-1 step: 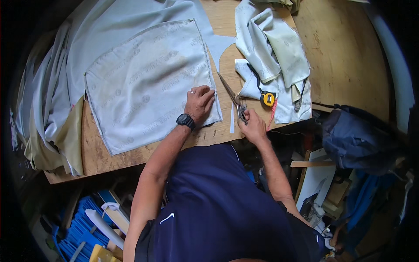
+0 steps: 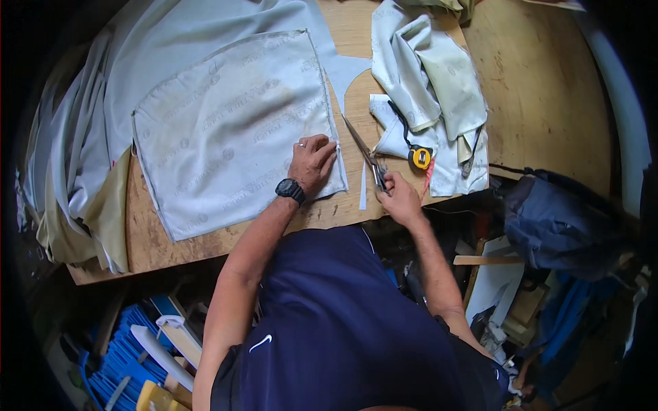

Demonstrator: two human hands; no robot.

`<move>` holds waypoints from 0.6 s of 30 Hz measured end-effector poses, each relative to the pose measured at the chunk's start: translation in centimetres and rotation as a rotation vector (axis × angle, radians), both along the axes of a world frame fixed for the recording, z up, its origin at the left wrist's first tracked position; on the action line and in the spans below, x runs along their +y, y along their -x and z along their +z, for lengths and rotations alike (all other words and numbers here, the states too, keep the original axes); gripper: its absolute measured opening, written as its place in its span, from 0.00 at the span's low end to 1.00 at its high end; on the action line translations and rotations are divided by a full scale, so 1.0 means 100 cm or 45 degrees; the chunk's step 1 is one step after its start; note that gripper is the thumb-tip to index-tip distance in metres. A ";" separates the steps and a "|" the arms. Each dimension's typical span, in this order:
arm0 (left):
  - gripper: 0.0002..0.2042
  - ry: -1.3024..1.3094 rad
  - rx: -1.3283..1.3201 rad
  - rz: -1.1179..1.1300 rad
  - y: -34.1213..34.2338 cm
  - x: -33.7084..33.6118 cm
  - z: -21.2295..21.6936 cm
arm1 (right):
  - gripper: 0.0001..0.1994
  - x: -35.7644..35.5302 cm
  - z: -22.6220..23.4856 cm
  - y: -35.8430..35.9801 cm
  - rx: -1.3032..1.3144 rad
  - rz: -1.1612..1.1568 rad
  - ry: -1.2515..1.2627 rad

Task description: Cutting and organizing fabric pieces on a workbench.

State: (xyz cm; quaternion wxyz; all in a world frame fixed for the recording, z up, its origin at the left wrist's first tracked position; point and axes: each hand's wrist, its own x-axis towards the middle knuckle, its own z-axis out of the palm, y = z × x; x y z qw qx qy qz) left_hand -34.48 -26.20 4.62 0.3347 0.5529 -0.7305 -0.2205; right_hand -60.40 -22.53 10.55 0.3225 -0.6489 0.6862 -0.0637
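Observation:
My left hand [image 2: 312, 164], with a ring and a black wristwatch, rests on a pale grey fabric panel [image 2: 226, 130] with dark seamed edges. Its bent fingers are closed at the panel's right edge; the fingertips are partly hidden. The panel lies over a larger pale cloth [image 2: 171, 34]. To the right, my right hand [image 2: 403, 198] grips the handles of a pair of metal scissors [image 2: 360, 142]. Their blades point up and left, just beside the panel's edge and apart from it. A narrow pale fabric strip [image 2: 363, 186] lies below the blades.
A yellow and black tape measure [image 2: 420, 158] sits on crumpled pale fabric pieces [image 2: 452, 82] at the right of the wooden table [image 2: 147, 236]. Draped cloth [image 2: 89, 171] hangs at the left. A dark bag [image 2: 558, 222] is beyond the table's right front edge; blue items [image 2: 127, 356] lie below.

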 end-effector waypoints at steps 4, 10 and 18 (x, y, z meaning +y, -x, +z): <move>0.12 0.058 0.047 0.009 -0.004 -0.002 0.001 | 0.20 -0.045 0.010 0.050 -0.368 0.139 -0.690; 0.10 0.049 0.035 0.035 -0.003 -0.002 -0.002 | 0.30 -0.123 0.083 0.056 0.473 0.932 -0.500; 0.11 -0.017 0.006 0.044 -0.003 -0.003 -0.002 | 0.30 -0.172 0.065 0.052 0.322 1.149 -0.322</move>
